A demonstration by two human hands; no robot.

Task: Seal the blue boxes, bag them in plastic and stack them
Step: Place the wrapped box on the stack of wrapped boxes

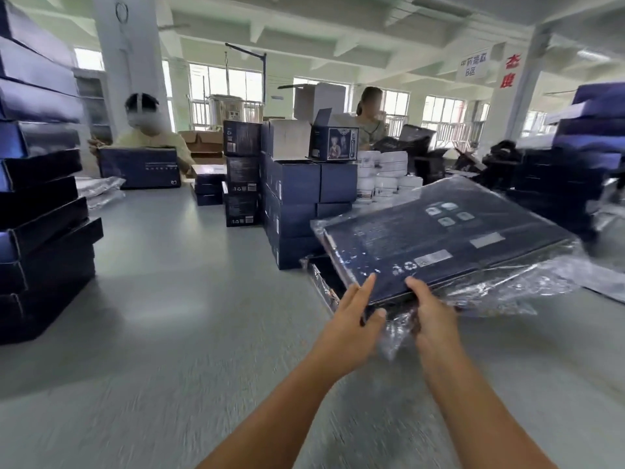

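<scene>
A flat dark blue box [439, 235] in a clear plastic bag [500, 286] is tilted above the grey table, its near edge toward me. My right hand [431, 316] grips that near edge, thumb on top and fingers underneath with the loose plastic. My left hand [355, 316] has straight fingers touching the box's near left corner. Under it lies another bagged dark box [324, 282], partly hidden. A tall stack of flat blue boxes [40, 184] stands at the left.
The grey table [186, 299] stretches ahead. Small blue cartons [297, 198] and white jars [385, 177] are piled in the middle. More dark boxes [581, 157] stack at the right. Two people sit at the far side; one holds a blue box [138, 167].
</scene>
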